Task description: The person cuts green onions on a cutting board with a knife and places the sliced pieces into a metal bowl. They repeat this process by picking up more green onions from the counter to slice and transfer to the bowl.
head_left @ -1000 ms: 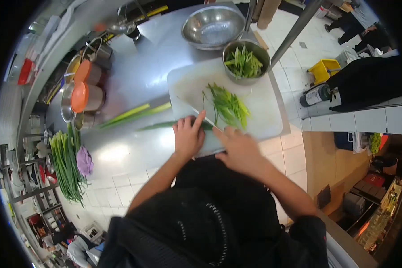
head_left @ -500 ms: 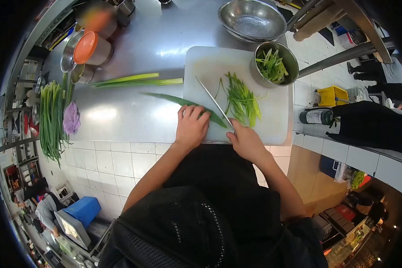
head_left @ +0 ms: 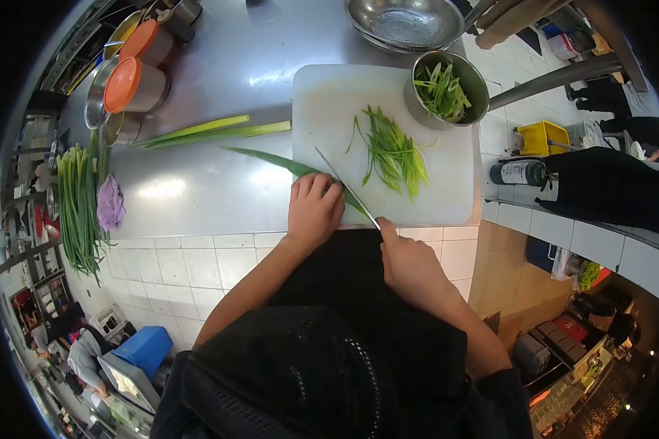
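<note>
My left hand (head_left: 315, 210) presses a long green leek leaf (head_left: 265, 157) onto the near left part of the white cutting board (head_left: 322, 91), fingers curled over it. The leaf's far end sticks out left past the board. My right hand (head_left: 411, 262) is wrapped round the handle of a knife (head_left: 338, 178). The blade slants up and left, lying across the leaf close beside my left fingertips. The handle is hidden in my grip. A pile of sliced greens (head_left: 394, 150) lies on the board, and a metal pot (head_left: 415, 110) with more cut greens stands at its far right corner.
Two leek stalks (head_left: 212, 132) lie on the steel table (head_left: 227, 190) left of the board. Further left are a leek bunch (head_left: 77, 197), a purple cloth (head_left: 111, 203) and orange-lidded containers (head_left: 124, 84). A perforated metal bowl (head_left: 410, 22) stands behind the board.
My right hand has drawn the knife back toward my body, its handle now at the board's near edge. My left hand stays on the leaf. The whole view has shifted slightly.
</note>
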